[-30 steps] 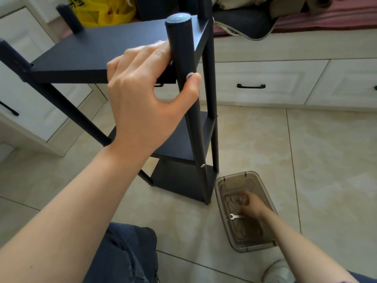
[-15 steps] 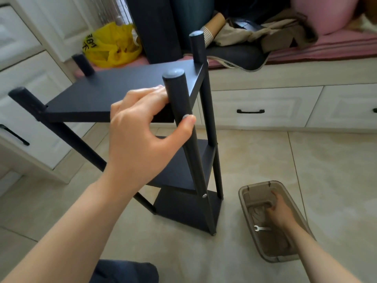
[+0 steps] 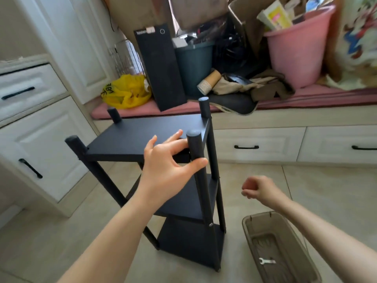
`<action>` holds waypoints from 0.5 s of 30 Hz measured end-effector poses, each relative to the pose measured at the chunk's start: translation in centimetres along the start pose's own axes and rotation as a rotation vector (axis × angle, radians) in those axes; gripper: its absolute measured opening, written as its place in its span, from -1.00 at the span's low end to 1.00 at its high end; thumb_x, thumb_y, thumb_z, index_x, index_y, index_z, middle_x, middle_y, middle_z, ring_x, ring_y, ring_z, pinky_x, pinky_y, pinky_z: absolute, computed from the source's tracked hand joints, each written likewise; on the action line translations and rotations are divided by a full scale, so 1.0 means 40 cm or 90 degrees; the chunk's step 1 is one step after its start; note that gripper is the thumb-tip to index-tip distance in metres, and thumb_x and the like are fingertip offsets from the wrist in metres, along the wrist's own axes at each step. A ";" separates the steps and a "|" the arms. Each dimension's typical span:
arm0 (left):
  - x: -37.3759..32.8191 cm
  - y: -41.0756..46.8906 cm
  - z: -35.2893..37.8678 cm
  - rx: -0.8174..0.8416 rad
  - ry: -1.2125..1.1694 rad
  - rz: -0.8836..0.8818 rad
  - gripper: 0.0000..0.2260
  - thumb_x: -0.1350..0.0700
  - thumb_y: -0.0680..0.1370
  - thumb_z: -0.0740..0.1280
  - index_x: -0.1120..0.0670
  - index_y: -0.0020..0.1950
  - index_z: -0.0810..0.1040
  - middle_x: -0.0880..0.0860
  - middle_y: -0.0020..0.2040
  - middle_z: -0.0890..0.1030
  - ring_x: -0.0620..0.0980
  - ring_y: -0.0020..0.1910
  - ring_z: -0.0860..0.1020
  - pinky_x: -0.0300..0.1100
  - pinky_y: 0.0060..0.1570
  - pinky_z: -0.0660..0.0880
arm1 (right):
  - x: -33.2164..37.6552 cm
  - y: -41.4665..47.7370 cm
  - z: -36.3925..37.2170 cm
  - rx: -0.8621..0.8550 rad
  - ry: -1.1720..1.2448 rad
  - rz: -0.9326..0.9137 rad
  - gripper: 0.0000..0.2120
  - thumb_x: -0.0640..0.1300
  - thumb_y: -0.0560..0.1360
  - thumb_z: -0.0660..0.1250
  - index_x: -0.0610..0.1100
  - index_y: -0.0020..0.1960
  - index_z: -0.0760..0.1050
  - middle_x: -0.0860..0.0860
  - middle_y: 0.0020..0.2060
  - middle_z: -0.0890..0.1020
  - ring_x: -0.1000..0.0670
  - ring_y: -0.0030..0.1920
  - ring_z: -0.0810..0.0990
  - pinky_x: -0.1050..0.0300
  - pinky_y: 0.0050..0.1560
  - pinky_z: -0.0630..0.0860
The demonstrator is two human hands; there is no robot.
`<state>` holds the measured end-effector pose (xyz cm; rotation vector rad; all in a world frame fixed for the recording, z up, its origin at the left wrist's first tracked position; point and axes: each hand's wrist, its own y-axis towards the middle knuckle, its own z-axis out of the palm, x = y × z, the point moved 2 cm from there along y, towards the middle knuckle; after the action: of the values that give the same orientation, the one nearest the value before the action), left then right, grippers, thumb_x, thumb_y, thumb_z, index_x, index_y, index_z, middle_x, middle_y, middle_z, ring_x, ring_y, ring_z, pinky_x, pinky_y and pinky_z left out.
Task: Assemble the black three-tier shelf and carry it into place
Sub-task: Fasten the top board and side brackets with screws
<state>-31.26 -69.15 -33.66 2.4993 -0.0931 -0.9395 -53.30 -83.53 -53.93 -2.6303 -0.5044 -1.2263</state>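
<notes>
The black three-tier shelf (image 3: pixel 142 139) stands upright on the tiled floor in front of me. My left hand (image 3: pixel 167 166) holds its near right post (image 3: pixel 196 152) just below the cap, thumb across the front and index finger behind, with the outer fingers spread over the top board. My right hand (image 3: pixel 258 188) hovers to the right of the shelf, above the brown plastic box (image 3: pixel 247 225). Its fingers are curled and nothing shows in them. A small silver wrench (image 3: pixel 266 261) lies in the box.
White drawer cabinets (image 3: pixel 36 127) stand on the left. A window-seat bench with drawers (image 3: pixel 265 144) runs behind the shelf, piled with a yellow bag (image 3: pixel 126 92), a black panel (image 3: pixel 161 68), a pink bucket (image 3: pixel 297 52) and clothes.
My right hand has come up out of the brown box, leaving the wrench in it. My left hand's fingers have loosened and spread on the post. The view has risen and pulled back.
</notes>
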 end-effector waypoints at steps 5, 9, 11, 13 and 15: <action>-0.008 0.008 0.003 -0.010 -0.002 -0.009 -0.83 -0.01 0.45 0.55 -0.17 0.02 0.70 -0.36 0.17 0.54 -0.23 0.46 0.37 -0.13 0.50 -0.15 | 0.172 -0.071 -0.067 -0.022 0.125 -0.047 -0.89 -0.23 0.42 0.54 -0.14 -0.11 0.62 -0.01 -0.33 0.72 0.04 -0.29 0.71 0.19 -0.18 0.64; -0.002 0.029 -0.009 -0.013 -0.096 -0.062 -0.83 0.05 0.42 0.59 -0.19 -0.07 0.72 -0.48 -0.01 0.52 -0.16 0.37 0.48 0.05 0.57 0.01 | 0.269 -0.102 -0.056 0.001 0.173 -0.062 -0.94 -0.24 0.47 0.48 -0.18 -0.13 0.60 -0.02 -0.30 0.73 0.00 -0.27 0.71 0.14 -0.17 0.64; 0.005 0.047 -0.024 -0.016 -0.144 -0.100 -0.77 0.08 0.40 0.61 -0.16 -0.01 0.73 -0.27 0.04 0.68 -0.06 0.27 0.59 0.13 0.44 0.36 | 0.310 -0.110 -0.045 0.006 0.217 -0.054 -0.92 -0.22 0.49 0.46 -0.19 -0.12 0.57 -0.02 -0.27 0.74 0.01 -0.23 0.72 0.13 -0.15 0.64; 0.016 0.067 -0.047 -0.032 -0.164 -0.130 -0.75 0.11 0.40 0.61 -0.06 0.05 0.74 -0.11 0.01 0.74 0.00 0.14 0.65 0.10 0.31 0.51 | 0.349 -0.113 -0.033 0.003 0.241 -0.052 -0.90 -0.17 0.48 0.49 -0.16 -0.11 0.58 0.00 -0.23 0.74 0.05 -0.17 0.71 0.17 -0.15 0.62; 0.041 0.086 -0.078 -0.043 -0.191 -0.155 -0.78 0.12 0.41 0.60 -0.08 0.02 0.74 -0.12 -0.03 0.74 -0.01 0.10 0.67 0.04 0.25 0.55 | 0.390 -0.109 -0.022 0.001 0.241 -0.079 -0.90 -0.14 0.46 0.51 -0.12 -0.14 0.60 0.03 -0.18 0.74 0.10 -0.13 0.71 0.21 -0.14 0.58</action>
<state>-27.70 -71.33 -31.06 2.3255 0.1497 -1.3900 -46.25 -76.32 -41.20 -2.3102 -0.6006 -1.7080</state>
